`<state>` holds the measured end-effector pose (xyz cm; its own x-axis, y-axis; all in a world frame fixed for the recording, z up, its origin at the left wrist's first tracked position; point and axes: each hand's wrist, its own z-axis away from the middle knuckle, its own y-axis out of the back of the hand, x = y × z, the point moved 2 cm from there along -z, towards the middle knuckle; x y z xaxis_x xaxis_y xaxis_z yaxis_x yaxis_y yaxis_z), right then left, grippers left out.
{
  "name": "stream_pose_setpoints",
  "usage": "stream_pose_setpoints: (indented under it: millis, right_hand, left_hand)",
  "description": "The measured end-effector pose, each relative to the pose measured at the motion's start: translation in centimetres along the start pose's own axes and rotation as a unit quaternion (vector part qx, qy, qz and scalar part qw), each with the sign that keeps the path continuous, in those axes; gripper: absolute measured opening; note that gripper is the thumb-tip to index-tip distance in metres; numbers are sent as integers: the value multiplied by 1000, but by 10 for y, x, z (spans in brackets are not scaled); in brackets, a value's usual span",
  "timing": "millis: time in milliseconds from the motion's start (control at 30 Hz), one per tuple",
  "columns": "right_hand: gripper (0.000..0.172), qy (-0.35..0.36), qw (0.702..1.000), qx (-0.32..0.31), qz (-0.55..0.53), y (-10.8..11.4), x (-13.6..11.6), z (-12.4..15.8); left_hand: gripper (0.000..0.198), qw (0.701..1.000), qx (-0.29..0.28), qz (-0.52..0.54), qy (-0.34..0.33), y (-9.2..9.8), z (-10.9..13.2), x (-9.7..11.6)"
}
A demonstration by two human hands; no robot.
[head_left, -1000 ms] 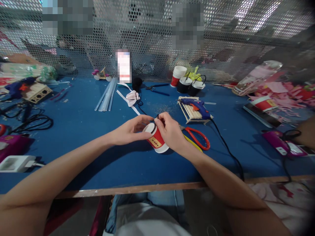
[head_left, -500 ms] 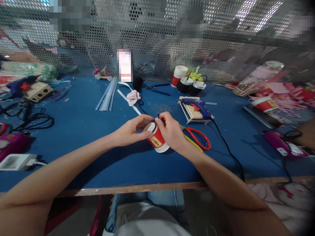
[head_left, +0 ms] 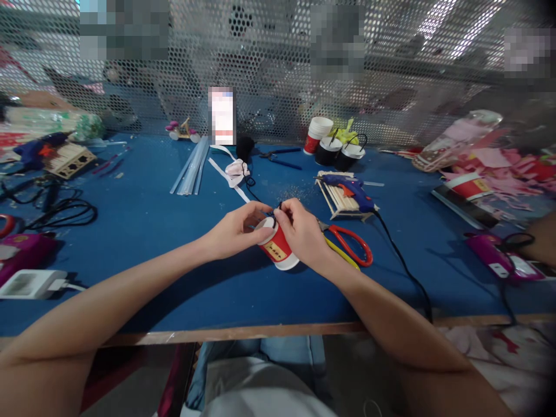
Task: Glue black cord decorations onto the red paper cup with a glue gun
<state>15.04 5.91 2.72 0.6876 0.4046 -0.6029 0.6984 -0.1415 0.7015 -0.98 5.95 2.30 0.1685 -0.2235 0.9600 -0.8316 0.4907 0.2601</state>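
A small red and white paper cup (head_left: 278, 250) lies tilted above the blue table (head_left: 174, 272), held between both hands. My left hand (head_left: 234, 233) grips its rim from the left, fingers curled. My right hand (head_left: 304, 234) wraps the cup's right side and pinches a thin black string (head_left: 276, 209) at the rim. The string trails back to a dark ball (head_left: 245, 148) near the mesh wall. Red-handled scissors (head_left: 350, 244) lie just right of my right hand.
A blue glue gun (head_left: 347, 189) rests on a wooden stick frame, its black cord running to the table's front edge. Paper cups (head_left: 332, 146) stand at the back. Clear glue sticks (head_left: 191, 168), cables (head_left: 56, 211) at left, pink scraps (head_left: 490, 159) at right. A perforated metal wall closes the back.
Hardly anything moved. My left fingers have closed slightly over the cup's rim; the cup and my right hand stay where they were.
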Motion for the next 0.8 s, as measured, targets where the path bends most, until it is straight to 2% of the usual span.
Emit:
stream_pose_setpoints:
  millis: [167, 300, 367, 533, 700, 800]
  right_hand:
    - [18, -7, 1000, 5, -2, 0, 1, 0]
    - [17, -6, 1000, 5, -6, 1, 1, 0]
    - [16, -4, 1000, 9, -13, 2, 0, 0]
    - [16, 21, 996, 22, -82, 10, -1, -2]
    - [17, -12, 977, -32, -209, 17, -3, -10]
    - [19, -47, 962, -76, -258, 21, -4, -18]
  left_hand:
    - [43, 1000, -11, -1, -21, 1, 1, 1]
    - [56, 997, -5, -79, -23, 0, 1, 3]
    - [55, 994, 1, -101, -29, -1, 1, 2]
    - [59, 994, -7, -90, -68, -1, 2, 0]
    - [67, 989, -32, -98, -106, -3, 6, 2]
    - [69, 983, -27, -121, -136, -5, 8, 4]
